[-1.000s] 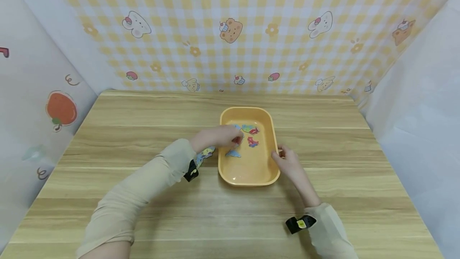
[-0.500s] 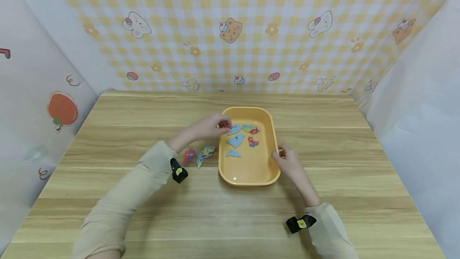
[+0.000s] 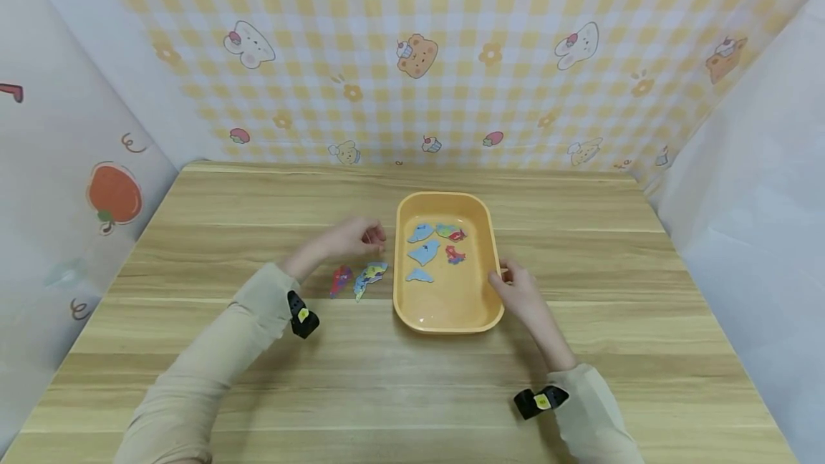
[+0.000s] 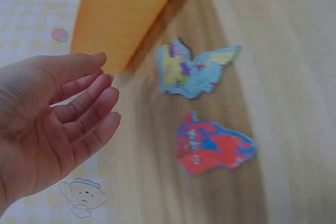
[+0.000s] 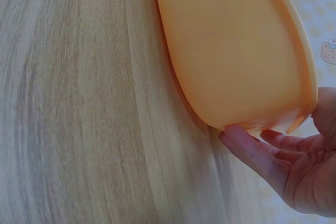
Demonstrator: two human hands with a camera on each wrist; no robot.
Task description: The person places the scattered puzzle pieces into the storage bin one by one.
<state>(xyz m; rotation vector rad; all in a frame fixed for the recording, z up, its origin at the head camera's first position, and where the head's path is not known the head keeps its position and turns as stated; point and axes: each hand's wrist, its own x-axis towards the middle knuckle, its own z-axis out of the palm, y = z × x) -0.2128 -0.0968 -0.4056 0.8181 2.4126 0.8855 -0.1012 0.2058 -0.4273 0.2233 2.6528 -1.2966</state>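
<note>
The big light-blue piece that I was carrying a moment ago is now lying in the yellow tray, and my left hand is coming back out over the tray's left rim, empty, its grip loose with the fingers slightly bent and apart. So that piece is delivered, and I am moving toward the two left on the worktop: the blue-and-yellow piece just below my left palm and the red piece beside it, farther from the tray. I am touching neither yet.

My right hand is steadying the tray, fingertips curled under its right rim and thumb against the edge; it is staying where it was.

Inside the tray, between my two hands, five pieces are lying flat: three light-blue ones down the left half, a green-and-red piece at the far end, and a red-and-blue piece nearer my right grip. The near half of the tray is holding nothing.
</note>
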